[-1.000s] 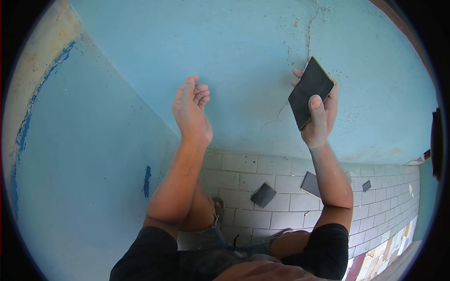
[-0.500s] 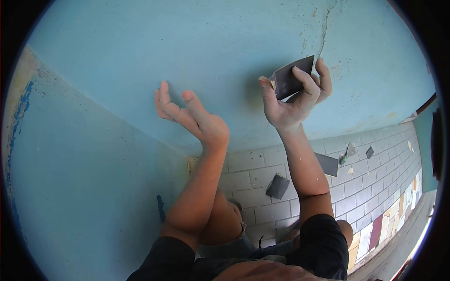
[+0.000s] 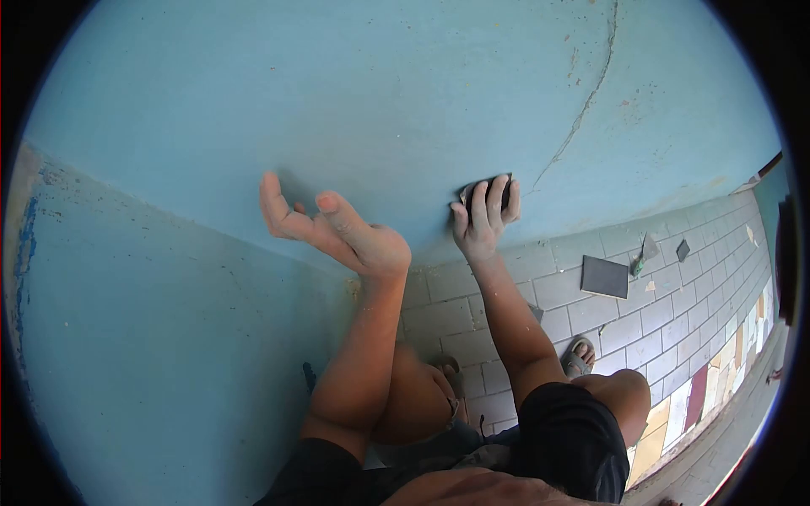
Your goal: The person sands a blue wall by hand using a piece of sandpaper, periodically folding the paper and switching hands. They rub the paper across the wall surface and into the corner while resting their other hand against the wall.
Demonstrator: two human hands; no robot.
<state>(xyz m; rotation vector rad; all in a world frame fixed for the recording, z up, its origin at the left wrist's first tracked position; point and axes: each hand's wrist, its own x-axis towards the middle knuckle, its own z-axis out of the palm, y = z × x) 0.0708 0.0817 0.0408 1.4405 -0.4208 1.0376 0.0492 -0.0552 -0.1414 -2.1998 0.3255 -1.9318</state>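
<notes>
My right hand (image 3: 481,223) presses a dark piece of sandpaper (image 3: 468,193) against the pale blue wall (image 3: 380,101), low down near the floor. Its dusty fingers spread over the back of the piece and cover most of it. To the left, my left hand (image 3: 342,234) is held close to the same wall with the palm turned up. Its fingers are apart and loosely curled, with nothing in them, and a shadow falls on the wall behind the fingertips.
A crack (image 3: 582,118) runs down the wall at the right. On the tiled floor (image 3: 443,320) lie a dark rectangular sheet (image 3: 605,277), a scraper with a green handle (image 3: 639,266) and a small dark piece (image 3: 683,250). A side wall (image 3: 169,329) meets this one at the left.
My right hand has moved down and left, turning from holding the sandpaper raised to pressing it flat on the wall. My left hand has lowered slightly. The camera view has shifted.
</notes>
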